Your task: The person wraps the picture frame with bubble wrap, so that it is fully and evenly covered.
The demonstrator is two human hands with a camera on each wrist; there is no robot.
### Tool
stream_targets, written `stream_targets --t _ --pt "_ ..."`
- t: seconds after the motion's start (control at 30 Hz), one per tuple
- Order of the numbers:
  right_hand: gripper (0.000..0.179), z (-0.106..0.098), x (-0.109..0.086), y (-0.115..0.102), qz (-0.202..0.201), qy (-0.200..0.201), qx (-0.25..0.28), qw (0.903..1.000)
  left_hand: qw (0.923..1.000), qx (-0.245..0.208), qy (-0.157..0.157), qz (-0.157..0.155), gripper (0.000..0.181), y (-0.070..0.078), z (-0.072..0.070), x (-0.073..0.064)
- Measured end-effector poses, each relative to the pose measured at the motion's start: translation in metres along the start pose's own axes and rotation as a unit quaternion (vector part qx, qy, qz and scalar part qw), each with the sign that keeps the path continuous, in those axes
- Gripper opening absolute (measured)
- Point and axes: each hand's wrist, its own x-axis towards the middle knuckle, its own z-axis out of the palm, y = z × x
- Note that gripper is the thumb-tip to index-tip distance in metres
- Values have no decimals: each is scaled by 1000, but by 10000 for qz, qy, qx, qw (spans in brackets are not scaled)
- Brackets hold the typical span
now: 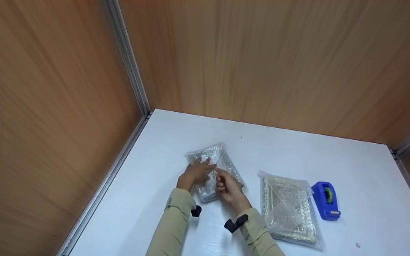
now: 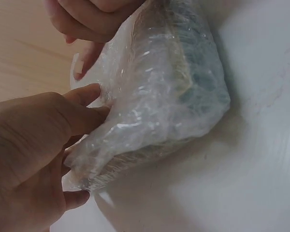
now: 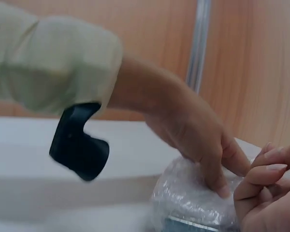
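My left hand (image 1: 196, 173) rests on a bubble-wrapped package (image 1: 231, 167) with its fingers spread, pressing the wrap down. In the left wrist view several of its fingertips touch the loose plastic and one reaches the package's edge. My right hand (image 1: 229, 186) is close beside it over the same package, fingers curled and thumb against index finger. A small clear strip that looks like tape (image 2: 76, 63) shows at its fingertip in the left wrist view. The right wrist view has both hands nearly meeting above the bubble wrap (image 3: 186, 195).
A second bubble-wrapped package (image 1: 290, 209), flat and rectangular, lies to the right. Beside it stands a blue tape dispenser (image 1: 326, 201) with a green roll. Wooden panels (image 1: 262, 64) wall the white table (image 1: 148, 170) at the back and sides.
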Motion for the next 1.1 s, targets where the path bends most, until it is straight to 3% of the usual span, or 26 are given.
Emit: stream_targets --t 0.13,0.33,0.47,0.73,0.93,1.1 --pt "38 -1 -3 4 -416 140 -382 9983 10000 -54 -18 -33 52 2 2 -1" --pt "31 4 -7 1 -708 446 -508 9952 9999 -65 -47 -63 53 6 2 -1" --pt "35 7 -4 -4 -828 370 -572 9942 9999 -111 -53 -73 56 5 1 0" --pt "45 5 6 0 -261 110 -623 9977 9966 -707 221 -357 68 -1 5 0" --pt "44 3 9 1 43 24 -787 9969 9962 -800 167 -284 66 -2 5 -1" --pt "45 3 8 0 224 -87 -776 9967 9983 -585 43 -26 62 -3 5 -3"
